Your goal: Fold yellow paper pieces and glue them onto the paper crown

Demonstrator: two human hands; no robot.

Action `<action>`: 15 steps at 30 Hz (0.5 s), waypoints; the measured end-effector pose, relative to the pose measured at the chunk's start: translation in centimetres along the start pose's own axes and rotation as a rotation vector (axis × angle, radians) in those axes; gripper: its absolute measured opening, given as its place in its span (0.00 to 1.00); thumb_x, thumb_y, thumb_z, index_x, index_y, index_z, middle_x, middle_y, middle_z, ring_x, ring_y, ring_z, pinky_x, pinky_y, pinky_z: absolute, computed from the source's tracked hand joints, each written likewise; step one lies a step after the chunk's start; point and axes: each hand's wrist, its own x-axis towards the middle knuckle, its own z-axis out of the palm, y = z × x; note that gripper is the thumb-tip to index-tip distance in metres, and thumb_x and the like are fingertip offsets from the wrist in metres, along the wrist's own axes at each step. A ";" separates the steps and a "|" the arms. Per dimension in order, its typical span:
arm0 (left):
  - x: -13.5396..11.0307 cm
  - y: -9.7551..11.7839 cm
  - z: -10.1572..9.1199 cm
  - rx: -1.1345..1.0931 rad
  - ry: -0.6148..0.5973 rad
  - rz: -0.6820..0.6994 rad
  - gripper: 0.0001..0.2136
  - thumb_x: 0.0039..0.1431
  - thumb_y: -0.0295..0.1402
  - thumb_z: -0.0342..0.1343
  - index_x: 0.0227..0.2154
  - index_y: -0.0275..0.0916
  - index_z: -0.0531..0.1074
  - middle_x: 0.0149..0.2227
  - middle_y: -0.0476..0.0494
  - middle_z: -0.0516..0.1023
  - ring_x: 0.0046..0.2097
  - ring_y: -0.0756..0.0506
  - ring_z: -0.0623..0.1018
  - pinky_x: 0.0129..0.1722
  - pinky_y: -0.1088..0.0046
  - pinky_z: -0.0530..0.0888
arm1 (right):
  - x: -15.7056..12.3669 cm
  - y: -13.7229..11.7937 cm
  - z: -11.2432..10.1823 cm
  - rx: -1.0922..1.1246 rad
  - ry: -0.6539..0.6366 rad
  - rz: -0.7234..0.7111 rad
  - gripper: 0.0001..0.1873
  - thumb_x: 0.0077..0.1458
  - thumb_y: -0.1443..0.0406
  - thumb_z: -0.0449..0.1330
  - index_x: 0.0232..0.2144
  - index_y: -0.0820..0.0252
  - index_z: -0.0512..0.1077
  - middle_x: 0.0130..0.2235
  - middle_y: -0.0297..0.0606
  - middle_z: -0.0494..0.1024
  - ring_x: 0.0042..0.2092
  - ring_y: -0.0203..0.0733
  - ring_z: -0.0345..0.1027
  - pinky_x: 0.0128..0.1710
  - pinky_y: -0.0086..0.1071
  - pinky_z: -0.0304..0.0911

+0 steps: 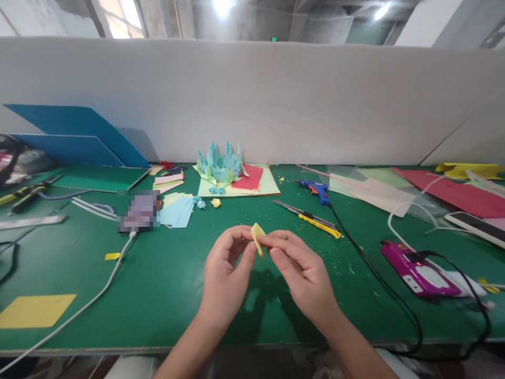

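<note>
A small folded piece of yellow paper is held up over the middle of the table between my two hands. My left hand pinches it between thumb and fingers. From the other side, the fingertips of my right hand press on its right edge, with the thumb just below. Beyond my hands lie a crumpled-looking yellow paper piece and small blue paper pieces. A blue and green folded-paper crown shape stands at the back on a pad of coloured sheets.
A yellow utility knife and a blue glue gun lie to the right. A purple power strip with cables is near the right edge. At left are a blurred-out phone-like object, a white cable, and a yellow sheet.
</note>
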 end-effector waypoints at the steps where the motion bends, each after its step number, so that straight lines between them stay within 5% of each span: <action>1: -0.1 0.2 0.1 -0.023 -0.003 -0.017 0.05 0.49 0.33 0.61 0.30 0.38 0.74 0.36 0.45 0.76 0.38 0.47 0.77 0.41 0.71 0.74 | 0.0 0.0 0.0 -0.040 0.001 -0.027 0.14 0.60 0.67 0.54 0.43 0.50 0.78 0.37 0.38 0.75 0.38 0.38 0.70 0.39 0.33 0.68; 8: -0.1 0.6 0.1 -0.157 0.033 -0.192 0.13 0.40 0.35 0.69 0.28 0.36 0.75 0.53 0.41 0.71 0.37 0.50 0.78 0.39 0.73 0.75 | -0.3 0.4 0.2 -0.393 0.154 -0.190 0.15 0.58 0.69 0.56 0.40 0.47 0.78 0.43 0.40 0.71 0.45 0.44 0.65 0.43 0.41 0.66; 15: 0.5 0.4 -0.7 -0.456 -0.048 -0.482 0.12 0.43 0.32 0.69 0.29 0.37 0.73 0.33 0.48 0.80 0.33 0.53 0.76 0.34 0.80 0.72 | -0.2 0.4 0.0 -0.400 0.057 -0.365 0.15 0.57 0.75 0.53 0.42 0.52 0.71 0.41 0.38 0.77 0.44 0.43 0.70 0.45 0.41 0.66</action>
